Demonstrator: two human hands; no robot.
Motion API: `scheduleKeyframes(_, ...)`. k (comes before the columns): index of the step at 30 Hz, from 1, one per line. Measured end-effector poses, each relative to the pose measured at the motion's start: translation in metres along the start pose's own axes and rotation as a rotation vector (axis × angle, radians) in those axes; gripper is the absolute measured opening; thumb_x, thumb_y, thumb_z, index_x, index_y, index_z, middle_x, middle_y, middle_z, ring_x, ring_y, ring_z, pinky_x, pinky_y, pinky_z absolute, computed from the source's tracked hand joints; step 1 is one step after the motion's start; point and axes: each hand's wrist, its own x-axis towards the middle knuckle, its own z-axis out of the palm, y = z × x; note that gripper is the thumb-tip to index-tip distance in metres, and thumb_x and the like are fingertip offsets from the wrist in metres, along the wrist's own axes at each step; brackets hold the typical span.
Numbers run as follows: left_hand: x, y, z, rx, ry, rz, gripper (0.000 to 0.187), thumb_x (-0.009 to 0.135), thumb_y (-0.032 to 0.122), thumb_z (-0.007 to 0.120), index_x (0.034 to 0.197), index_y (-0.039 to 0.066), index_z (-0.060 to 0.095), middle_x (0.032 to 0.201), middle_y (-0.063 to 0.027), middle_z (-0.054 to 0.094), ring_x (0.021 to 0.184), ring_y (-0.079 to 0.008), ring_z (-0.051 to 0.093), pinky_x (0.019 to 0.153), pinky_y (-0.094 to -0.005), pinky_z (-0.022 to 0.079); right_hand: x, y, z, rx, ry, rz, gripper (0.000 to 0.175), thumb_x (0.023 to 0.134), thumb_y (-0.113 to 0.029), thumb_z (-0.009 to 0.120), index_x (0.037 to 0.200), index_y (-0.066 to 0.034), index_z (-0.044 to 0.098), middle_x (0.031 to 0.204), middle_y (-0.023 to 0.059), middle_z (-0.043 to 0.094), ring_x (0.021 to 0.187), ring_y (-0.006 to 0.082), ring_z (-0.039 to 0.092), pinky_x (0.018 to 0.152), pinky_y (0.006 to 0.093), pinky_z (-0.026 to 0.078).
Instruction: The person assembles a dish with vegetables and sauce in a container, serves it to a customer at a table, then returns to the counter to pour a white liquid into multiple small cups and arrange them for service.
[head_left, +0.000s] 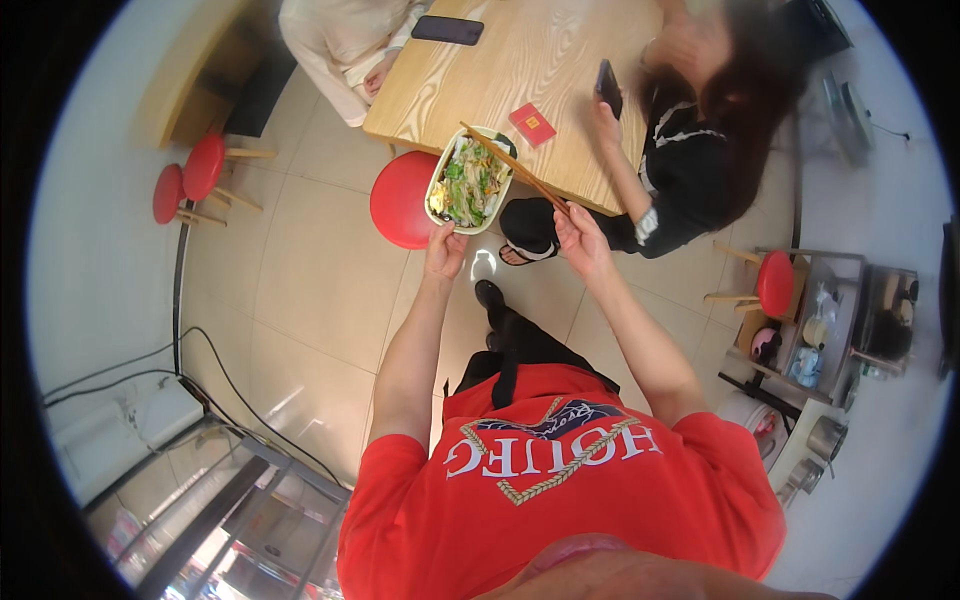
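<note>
My left hand (447, 251) grips the near rim of a pale green bowl (430, 212), thumb on top. Noodles with green vegetables and what looks like egg (469, 180) fill the bowl. My right hand (581, 236) holds the thick ends of a pair of wooden chopsticks (521, 171), whose far ends reach over the bowl's far rim. The bowl is held near the edge of a wooden table (525, 45), partly above a red round stool (397, 199). A red box (532, 124) lies on the table beyond the chopsticks.
A person in black (682, 180) sits at the right, holding a phone (608, 88). Another person in a pale top (330, 45) sits at the far left, near a phone (448, 30) on the table. Red stools (203, 166) stand left; a shelf (832, 367) stands right. Cables (225, 382) run at lower left.
</note>
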Motion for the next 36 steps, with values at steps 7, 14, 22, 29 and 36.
scheduleKeyframes(7, -0.007, 0.009, 0.007, -0.011, -0.001, -0.055, 0.03, 0.081, 0.0, 0.057, 0.111, 0.003, 0.053, 0.109, -0.009, 0.06, 0.102, -0.0203, 0.058, 0.094, -0.0345, 0.045, -0.011, -0.026, 0.021, 0.005, 0.06, -0.094, 0.012, 0.089, -0.009, 0.057, 0.097, -0.0008, 0.054, 0.091, 0.0124, 0.063, 0.085, 0.0209, 0.064, 0.074, 0.0278, 0.056)
scheduleKeyframes(14, -0.013, 0.018, 0.025, 0.062, 0.062, -0.036, 0.026, 0.087, 0.001, 0.055, 0.112, 0.002, 0.052, 0.105, -0.0085, 0.061, 0.092, -0.0168, 0.061, 0.078, -0.0253, 0.052, -0.015, -0.033, 0.023, 0.004, 0.058, -0.121, 0.011, 0.089, -0.008, 0.056, 0.096, -0.0002, 0.054, 0.092, 0.0124, 0.062, 0.085, 0.0218, 0.064, 0.075, 0.0285, 0.056)
scheduleKeyframes(22, -0.015, 0.035, 0.027, 0.533, 0.294, 0.079, 0.035, 0.083, 0.001, 0.063, 0.116, 0.003, 0.05, 0.088, -0.0048, 0.059, 0.074, -0.0119, 0.06, 0.062, -0.0234, 0.054, 0.001, -0.032, 0.023, 0.042, 0.105, -0.184, 0.012, 0.089, -0.006, 0.056, 0.097, 0.0019, 0.053, 0.095, 0.0152, 0.062, 0.09, 0.0244, 0.063, 0.078, 0.0304, 0.056)
scheduleKeyframes(29, -0.019, 0.037, 0.04, 0.664, 0.344, 0.131, 0.035, 0.086, 0.011, 0.061, 0.117, 0.004, 0.048, 0.074, -0.0025, 0.052, 0.065, -0.0112, 0.056, 0.056, -0.0247, 0.053, 0.003, -0.025, 0.019, 0.032, 0.144, -0.22, 0.013, 0.088, -0.005, 0.056, 0.097, 0.0032, 0.052, 0.095, 0.0176, 0.06, 0.09, 0.0278, 0.063, 0.078, 0.033, 0.056)
scheduleKeyframes(36, -0.014, 0.058, 0.05, 0.665, 0.319, 0.003, 0.035, 0.091, 0.036, 0.051, 0.106, 0.005, 0.051, 0.073, -0.0046, 0.054, 0.061, -0.0144, 0.056, 0.054, -0.0282, 0.054, 0.021, -0.017, 0.026, -0.035, 0.245, -0.271, 0.014, 0.088, -0.004, 0.055, 0.099, 0.0035, 0.05, 0.094, 0.0176, 0.06, 0.086, 0.0286, 0.063, 0.076, 0.0349, 0.057)
